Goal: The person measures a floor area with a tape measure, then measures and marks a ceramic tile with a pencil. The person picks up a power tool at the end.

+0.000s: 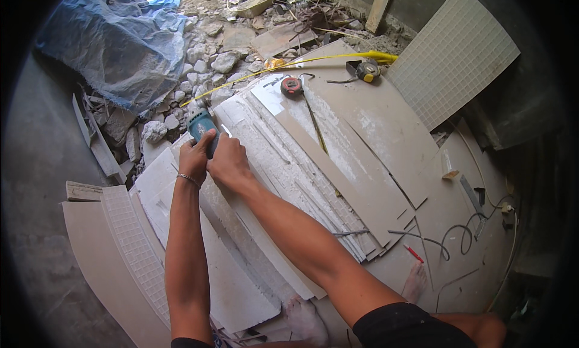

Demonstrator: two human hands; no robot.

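Both of my hands are closed around a teal power tool with a vented round end; its working end is hidden behind my fingers. My left hand, with a bracelet at the wrist, grips its near left side. Close against it, my right hand wraps the right side. The tool is over the far end of a pale tile piece lying lengthwise below my arms. Just right of my hands, dusty narrow tile strips lie stacked side by side.
A red-and-black tape measure and a yellow-and-black tape measure lie on the large tiles. Rubble and a blue tarp are at the far left. A grid-backed tile leans far right. A black cord and red pen lie near right.
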